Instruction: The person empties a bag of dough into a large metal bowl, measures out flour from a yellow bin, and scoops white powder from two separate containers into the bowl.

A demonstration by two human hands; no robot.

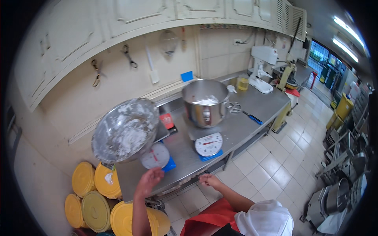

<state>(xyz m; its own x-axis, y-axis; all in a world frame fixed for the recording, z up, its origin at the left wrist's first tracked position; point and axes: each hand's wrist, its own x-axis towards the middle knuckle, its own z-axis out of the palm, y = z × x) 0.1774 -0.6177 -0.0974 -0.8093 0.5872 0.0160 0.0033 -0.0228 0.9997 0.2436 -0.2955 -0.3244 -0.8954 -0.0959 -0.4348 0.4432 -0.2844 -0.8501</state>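
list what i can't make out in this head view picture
All in the head view:
Right hand: curled fingers hide its palm.
Left scale: dial marks blurred.
Wide bowl: powder hides its bottom.
Mixing bowl: its near wall hides the lower inside.
Nearest bucket: its lid hides the inside.
Far person: too small for detail.

Your view looks down from your head, on the near side of the counter (262,104), close enough that your left hand (151,179) and right hand (210,181) show by its front edge. You face across the counter toward the wall (118,84) and cupboards (141,10) beyond it, while the wide fisheye sweep takes in the tiled floor (258,157) to the counter's right.
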